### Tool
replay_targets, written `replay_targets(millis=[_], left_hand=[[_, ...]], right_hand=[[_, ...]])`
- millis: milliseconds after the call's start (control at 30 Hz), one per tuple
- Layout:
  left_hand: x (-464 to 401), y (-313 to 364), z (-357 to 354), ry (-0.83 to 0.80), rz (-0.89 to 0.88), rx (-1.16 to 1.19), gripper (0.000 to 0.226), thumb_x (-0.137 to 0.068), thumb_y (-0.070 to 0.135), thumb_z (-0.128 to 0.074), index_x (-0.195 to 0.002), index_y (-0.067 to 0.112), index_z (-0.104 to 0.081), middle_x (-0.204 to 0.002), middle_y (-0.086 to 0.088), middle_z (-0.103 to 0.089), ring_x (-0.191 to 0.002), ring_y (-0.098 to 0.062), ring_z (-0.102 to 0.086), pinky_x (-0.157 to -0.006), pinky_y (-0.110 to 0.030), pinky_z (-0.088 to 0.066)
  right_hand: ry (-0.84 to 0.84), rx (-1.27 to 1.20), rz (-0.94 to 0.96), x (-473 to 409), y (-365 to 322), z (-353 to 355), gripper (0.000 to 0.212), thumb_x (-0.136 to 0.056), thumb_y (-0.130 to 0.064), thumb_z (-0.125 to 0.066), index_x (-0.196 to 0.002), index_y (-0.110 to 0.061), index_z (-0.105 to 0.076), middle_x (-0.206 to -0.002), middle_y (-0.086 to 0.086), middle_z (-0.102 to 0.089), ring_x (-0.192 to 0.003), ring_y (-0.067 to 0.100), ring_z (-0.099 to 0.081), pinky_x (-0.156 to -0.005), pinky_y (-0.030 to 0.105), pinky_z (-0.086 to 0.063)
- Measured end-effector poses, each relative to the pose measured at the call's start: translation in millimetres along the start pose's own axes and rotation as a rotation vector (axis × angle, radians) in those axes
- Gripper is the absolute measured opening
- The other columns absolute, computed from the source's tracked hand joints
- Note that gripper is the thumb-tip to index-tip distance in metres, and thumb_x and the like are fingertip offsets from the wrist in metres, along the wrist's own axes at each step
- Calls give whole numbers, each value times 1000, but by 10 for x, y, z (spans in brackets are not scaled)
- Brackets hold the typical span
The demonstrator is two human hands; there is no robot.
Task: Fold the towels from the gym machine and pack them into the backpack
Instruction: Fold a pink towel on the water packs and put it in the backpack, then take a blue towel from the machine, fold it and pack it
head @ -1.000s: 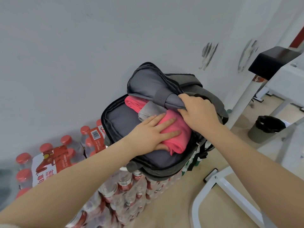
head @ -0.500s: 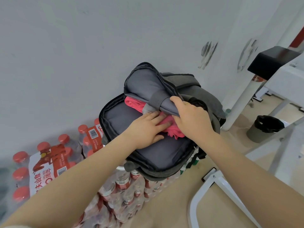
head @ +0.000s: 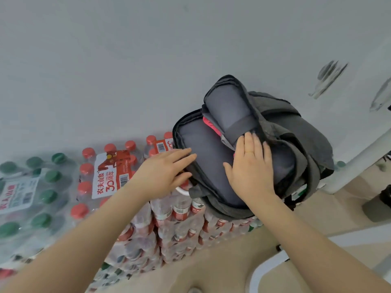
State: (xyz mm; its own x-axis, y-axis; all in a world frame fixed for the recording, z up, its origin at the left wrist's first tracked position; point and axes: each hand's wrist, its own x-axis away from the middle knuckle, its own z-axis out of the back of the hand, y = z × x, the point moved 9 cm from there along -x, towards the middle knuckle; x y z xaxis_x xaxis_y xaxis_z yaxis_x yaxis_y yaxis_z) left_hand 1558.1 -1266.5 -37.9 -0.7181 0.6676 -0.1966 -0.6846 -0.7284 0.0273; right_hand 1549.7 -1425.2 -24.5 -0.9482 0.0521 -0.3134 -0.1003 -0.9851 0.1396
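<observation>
Towels (head: 211, 126): soft, squashy; being tucked in backpack (head: 211, 163).
R hand (head: 250, 166): fingers flat, being pressed on lining.
L hand (head: 164, 170): fingers straight, being laid on the rim.
Grip: by rim pref.

grey backpack (head: 211, 163), pink towel (head: 209, 124), red-capped bottles (head: 110, 166), green-capped bottles (head: 42, 187)

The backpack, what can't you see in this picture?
- Pink towel: head view shows only a sliver; the grey inner flap covers the rest.
- Grey towel: only an edge shows beside the right hand.
- Backpack zipper: too blurred to follow.
- Bottle packs under the backpack: hidden by it.
- Left hand rests at the rim; its thumb tip is hidden.
</observation>
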Motion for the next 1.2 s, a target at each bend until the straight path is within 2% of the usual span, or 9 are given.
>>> replay_targets(millis=[167, 300, 500, 700, 800, 900, 1000, 1133, 1200], left_hand=[[851, -343, 228, 45, 245, 18, 46, -93, 38, -32, -116, 12, -62, -115, -6, -65, -92, -23, -68, -68, -33, -56], [1932, -549, 348, 57, 495, -2, 42, -86, 34, -39, -112, 12, -64, -109, -7, -67, -82, -21, -69, -55, -28, -53], [3694, -384, 444, 58, 821, 92, 50, -86, 40, -35, -122, 14, -57, -118, -4, -62, -81, -22, -68, -62, -32, -55], [5736, 227, 612, 117, 1234, 90, 63, -83, 53, -24, -133, 21, -46, -130, 4, -52, -94, -25, -62, -75, -31, -50], [6737, 680, 758, 114, 1443, 40, 45, -94, 39, -39, -137, 25, -39, -134, 8, -47, -106, -21, -57, -77, -26, -42], [7650, 1188, 921, 175, 1645, 33, 44, -95, 36, -40, -137, 28, -37, -133, 10, -46, -113, -16, -52, -81, -26, -41], [8465, 1725, 1092, 260, 1839, -30, 53, -89, 49, -28, -135, 26, -40, -127, 10, -51, -112, -14, -53, -82, -27, -42], [9454, 2368, 1281, 400, 2067, -102, 51, -89, 47, -33, -134, 26, -42, -123, 9, -54, -106, -14, -56, -77, -27, -44], [9932, 2637, 1340, 479, 2173, -111, 41, -93, 35, -44, -133, 27, -42, -123, 9, -54, -104, -12, -56, -73, -25, -40]], right_hand=[[-87, -146, 107, 109, -552, 155, 58, -84, -36, -59, -132, -8, -45, -135, 29, -44, -127, 41, -41, -100, 49, -38], [-44, -109, 239, 338, -1210, 481, 40, -78, -29, -67, -108, -4, -58, -114, 19, -59, -92, 38, -58, -72, 42, -47], [-86, -389, 833, 1479, -2926, 887, 36, -94, -33, -40, -122, -13, -48, -121, 6, -56, -112, 27, -51, -96, 37, -32], [-165, -454, 1271, 3302, -4191, 1236, 36, -94, -30, -41, -124, -11, -50, -120, 8, -57, -114, 28, -50, -98, 37, -32], [-211, -473, 1482, 4327, -4726, 1464, 36, -94, -32, -40, -121, -13, -52, -121, 7, -57, -116, 26, -48, -101, 37, -30], [-146, -537, 1697, 5324, -5126, 1854, 30, -82, -32, -49, -97, -13, -65, -90, 5, -68, -87, 26, -64, -80, 35, -48], [-99, -579, 1871, 6198, -5441, 2240, 30, -72, -36, -47, -83, -16, -66, -69, -2, -66, -64, 21, -64, -62, 28, -51], [-103, -621, 2114, 7304, -5820, 2681, 37, -70, -34, -55, -97, -11, -66, -78, 3, -68, -72, 25, -66, -66, 31, -52], [-125, -593, 2235, 7837, -5989, 2843, 39, -81, -32, -52, -111, -9, -60, -96, 7, -66, -91, 29, -63, -80, 35, -48]])
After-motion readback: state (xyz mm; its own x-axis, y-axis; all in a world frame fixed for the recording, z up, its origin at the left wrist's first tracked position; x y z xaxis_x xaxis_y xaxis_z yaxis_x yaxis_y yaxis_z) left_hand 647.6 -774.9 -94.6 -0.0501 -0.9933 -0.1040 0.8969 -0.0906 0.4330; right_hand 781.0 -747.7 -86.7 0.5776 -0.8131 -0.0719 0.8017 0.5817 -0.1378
